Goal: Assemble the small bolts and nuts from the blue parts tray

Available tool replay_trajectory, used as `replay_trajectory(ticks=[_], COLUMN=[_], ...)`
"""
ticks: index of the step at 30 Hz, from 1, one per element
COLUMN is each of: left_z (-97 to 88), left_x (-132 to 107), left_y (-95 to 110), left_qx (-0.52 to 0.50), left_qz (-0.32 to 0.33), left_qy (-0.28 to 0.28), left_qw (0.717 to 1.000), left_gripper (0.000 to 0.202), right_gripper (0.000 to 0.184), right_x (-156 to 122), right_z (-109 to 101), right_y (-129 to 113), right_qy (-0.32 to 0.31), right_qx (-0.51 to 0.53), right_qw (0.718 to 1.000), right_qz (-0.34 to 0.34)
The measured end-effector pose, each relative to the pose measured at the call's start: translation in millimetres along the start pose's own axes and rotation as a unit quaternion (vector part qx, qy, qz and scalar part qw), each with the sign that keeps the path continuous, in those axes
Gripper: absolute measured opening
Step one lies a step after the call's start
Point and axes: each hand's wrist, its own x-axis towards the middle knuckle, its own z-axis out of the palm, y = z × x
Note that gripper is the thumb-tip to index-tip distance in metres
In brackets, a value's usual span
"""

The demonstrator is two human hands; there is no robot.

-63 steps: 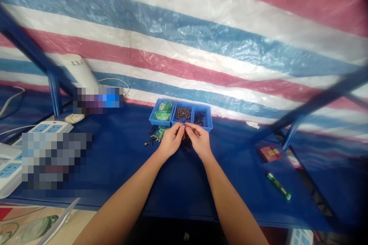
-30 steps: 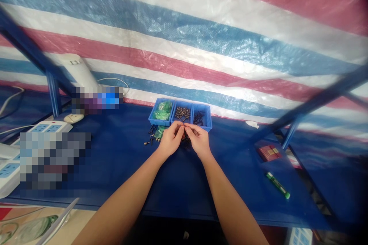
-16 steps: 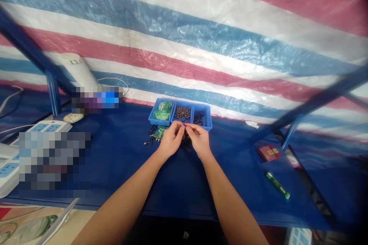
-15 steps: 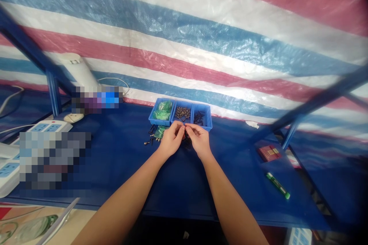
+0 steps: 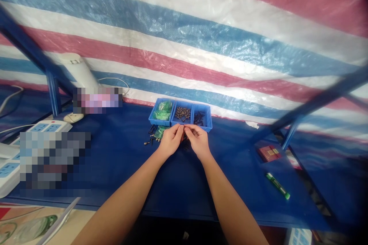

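Observation:
My left hand (image 5: 170, 140) and my right hand (image 5: 196, 140) meet fingertip to fingertip over the blue table, just in front of a blue three-part tray (image 5: 212, 123). Both hands are pinched on a tiny part between them; it is too small to name. The tray's left section holds green boards (image 5: 161, 111), the middle one small brass-coloured parts (image 5: 182, 113), the right one small dark parts (image 5: 199, 116). A few loose small parts (image 5: 151, 136) and a green board lie on the table left of my left hand.
White power strips (image 5: 48, 126) and cables lie at the far left. A red box (image 5: 269, 153) and a green lighter (image 5: 277, 185) rest at the right. Blue frame struts (image 5: 313, 104) cross both sides. A striped tarp hangs behind the table.
Both hands stay together in front of the tray, with only slight finger movement on the tiny part.

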Motion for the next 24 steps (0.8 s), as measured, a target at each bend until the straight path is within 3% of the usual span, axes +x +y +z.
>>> replay_trajectory(ticks=[6, 15, 24], left_z=[0.2, 0.1, 0.6], left_x=[-0.7, -0.7, -0.5], left_y=[-0.7, -0.5, 1.4], left_qx=[-0.021, 0.012, -0.006], left_qz=[-0.001, -0.006, -0.001], left_qy=[-0.005, 0.008, 0.002], left_qw=[1.000, 1.000, 1.000], left_gripper=[0.024, 0.042, 0.032], right_gripper=[0.026, 0.027, 0.029], right_x=[-0.3, -1.8, -0.7], right_z=[0.0, 3.0, 0.8], right_y=[1.5, -2.6, -1.1], right_qy=[0.020, -0.006, 0.017], right_qx=[0.002, -0.005, -0.002], right_qw=[1.000, 1.000, 1.000], right_qz=[0.006, 0.006, 0.013])
